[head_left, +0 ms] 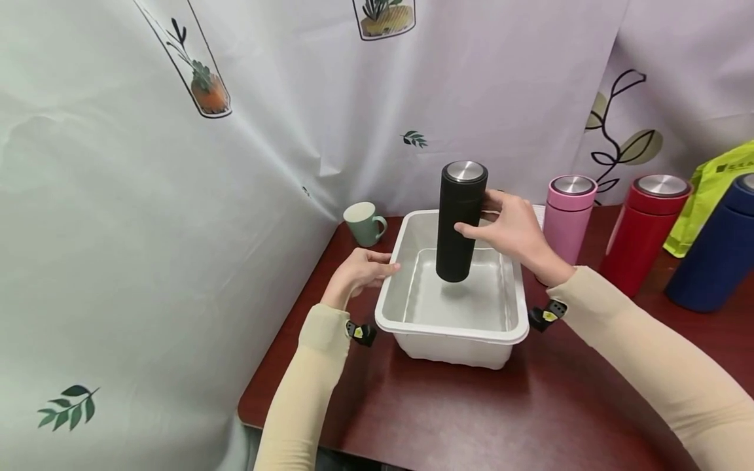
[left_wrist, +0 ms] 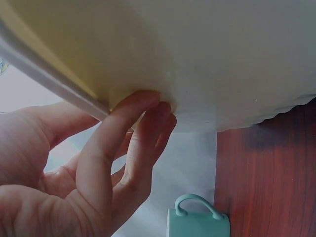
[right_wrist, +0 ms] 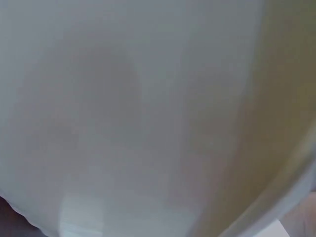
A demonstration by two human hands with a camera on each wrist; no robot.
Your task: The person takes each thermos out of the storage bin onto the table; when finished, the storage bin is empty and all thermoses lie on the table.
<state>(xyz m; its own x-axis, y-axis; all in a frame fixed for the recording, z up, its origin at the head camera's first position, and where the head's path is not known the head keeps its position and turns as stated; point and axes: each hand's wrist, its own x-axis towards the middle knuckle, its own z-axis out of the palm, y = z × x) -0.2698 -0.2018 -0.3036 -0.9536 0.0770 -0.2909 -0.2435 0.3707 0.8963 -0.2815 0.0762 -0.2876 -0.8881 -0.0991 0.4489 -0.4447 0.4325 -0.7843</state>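
A black thermos flask with a silver-topped lid is upright in the white plastic basin. My right hand grips its upper body from the right, thumb toward me. Whether its base touches the basin floor, I cannot tell. At the basin's left rim my left hand pinches the edge. In the left wrist view, that hand's fingers press the basin's outer wall below the rim while the thumb goes over it. The basin's wall fills most of the right wrist view, which hides the flask.
A green mug stands behind the basin at left. Right of the basin are a pink flask, a red flask and a blue flask, with a lime-green bag behind. A printed curtain borders the dark red table.
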